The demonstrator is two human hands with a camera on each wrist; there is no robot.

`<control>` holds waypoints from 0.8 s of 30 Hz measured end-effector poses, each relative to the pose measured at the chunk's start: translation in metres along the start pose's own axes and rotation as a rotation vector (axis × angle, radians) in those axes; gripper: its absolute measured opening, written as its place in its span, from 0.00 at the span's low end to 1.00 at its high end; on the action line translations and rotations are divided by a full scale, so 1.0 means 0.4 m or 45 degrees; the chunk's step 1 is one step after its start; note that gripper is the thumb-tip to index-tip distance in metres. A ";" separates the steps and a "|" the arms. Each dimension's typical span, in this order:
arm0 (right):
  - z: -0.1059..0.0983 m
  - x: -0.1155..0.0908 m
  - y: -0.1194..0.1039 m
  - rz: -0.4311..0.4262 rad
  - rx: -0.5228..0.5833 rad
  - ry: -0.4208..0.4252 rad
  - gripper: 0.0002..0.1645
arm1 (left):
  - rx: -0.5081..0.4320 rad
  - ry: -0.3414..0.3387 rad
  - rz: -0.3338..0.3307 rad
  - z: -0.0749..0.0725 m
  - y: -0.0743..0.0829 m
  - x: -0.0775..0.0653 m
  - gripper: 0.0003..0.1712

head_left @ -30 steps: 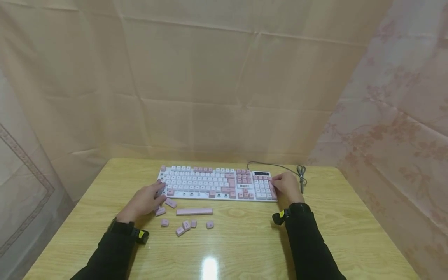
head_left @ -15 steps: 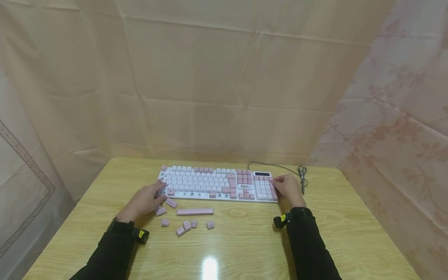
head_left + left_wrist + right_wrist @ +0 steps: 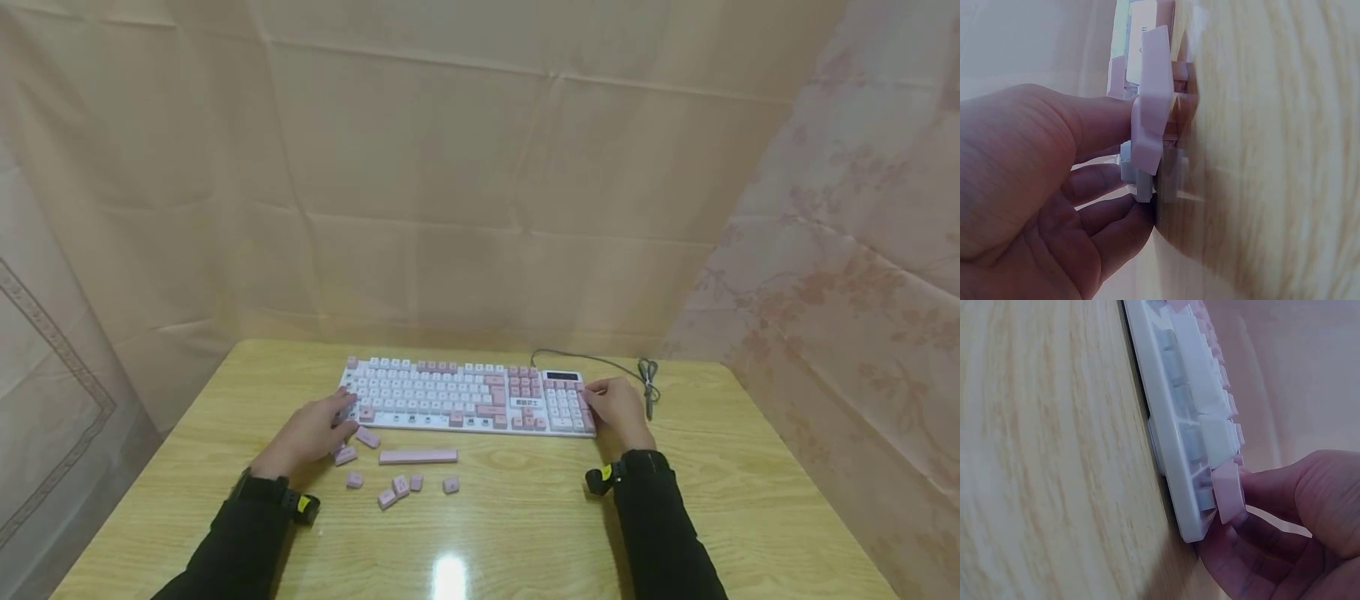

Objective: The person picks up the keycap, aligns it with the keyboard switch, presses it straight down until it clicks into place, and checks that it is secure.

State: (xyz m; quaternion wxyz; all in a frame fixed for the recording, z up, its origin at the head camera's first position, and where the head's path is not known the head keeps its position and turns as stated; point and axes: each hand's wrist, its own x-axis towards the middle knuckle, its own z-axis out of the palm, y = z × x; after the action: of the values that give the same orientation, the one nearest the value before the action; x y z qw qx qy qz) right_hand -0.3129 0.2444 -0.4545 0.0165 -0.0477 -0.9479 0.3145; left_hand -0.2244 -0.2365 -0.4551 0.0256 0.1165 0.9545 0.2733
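Observation:
A white and pink keyboard (image 3: 420, 393) lies on the table, with bare switch spots along its bottom row and left end. My left hand (image 3: 309, 429) holds the keyboard's left end, thumb at the near corner and the other fingers curled at the side. Beside that thumb, pink keycaps (image 3: 1155, 87) overlap the keyboard edge in the left wrist view. At the opposite end, my right hand (image 3: 618, 408) pinches a pink keycap (image 3: 1229, 494) at the number pad's near right corner between thumb and forefinger. Its lower fingers reach down by the keyboard's right side.
Loose pink keycaps lie in front of the keyboard, among them a long space bar (image 3: 417, 457), a small keycap (image 3: 450, 485) and a cluster (image 3: 400, 487). A tied grey cable (image 3: 648, 385) rests behind the right hand. Cloth (image 3: 480, 167) hangs behind the wooden table (image 3: 540, 533).

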 end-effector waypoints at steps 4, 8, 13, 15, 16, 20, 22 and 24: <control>0.006 -0.005 0.007 -0.037 0.004 0.021 0.16 | -0.008 0.003 0.012 0.005 -0.003 0.000 0.29; 0.009 -0.009 0.015 -0.038 0.014 0.029 0.16 | 0.006 0.011 0.038 0.009 -0.005 0.001 0.28; 0.008 -0.012 0.016 -0.040 0.014 0.021 0.16 | 0.014 0.013 0.037 0.008 -0.004 0.004 0.29; 0.007 -0.013 0.014 -0.048 0.014 0.002 0.18 | 0.007 0.010 0.023 0.006 -0.004 0.004 0.29; 0.006 -0.014 0.012 -0.057 0.012 -0.009 0.18 | 0.008 0.008 0.016 0.004 -0.005 0.004 0.29; -0.002 -0.023 -0.002 -0.070 0.001 -0.050 0.22 | 0.005 0.006 0.005 0.000 -0.003 0.003 0.29; -0.007 -0.030 -0.010 -0.085 -0.013 -0.061 0.23 | 0.007 0.004 0.012 -0.001 -0.003 0.002 0.29; -0.011 -0.036 -0.019 -0.076 -0.018 -0.080 0.25 | 0.002 0.003 0.018 -0.001 -0.002 0.001 0.29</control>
State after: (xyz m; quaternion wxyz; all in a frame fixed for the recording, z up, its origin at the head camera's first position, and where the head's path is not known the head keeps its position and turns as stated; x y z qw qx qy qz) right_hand -0.2990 0.2394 -0.4464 -0.0043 -0.0096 -0.9511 0.3086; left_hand -0.2251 -0.2373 -0.4551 0.0225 0.1228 0.9540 0.2727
